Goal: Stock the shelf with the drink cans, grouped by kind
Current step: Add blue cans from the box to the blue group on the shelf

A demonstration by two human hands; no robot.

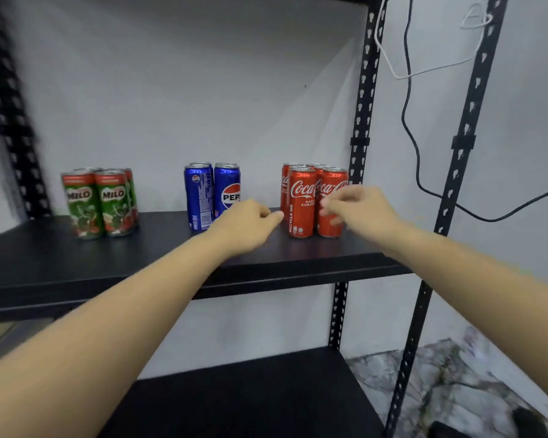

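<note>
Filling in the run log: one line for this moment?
Milo cans left | Pepsi cans middle | Coca-Cola cans right | left hand empty | right hand at Coca-Cola cans

A plain pale grey wall (171,90) stands behind a black metal rack with perforated uprights (363,99). A black cable (407,99) and a white cable (424,71) hang at the right. Low right lies a marbled floor (450,374).
</note>
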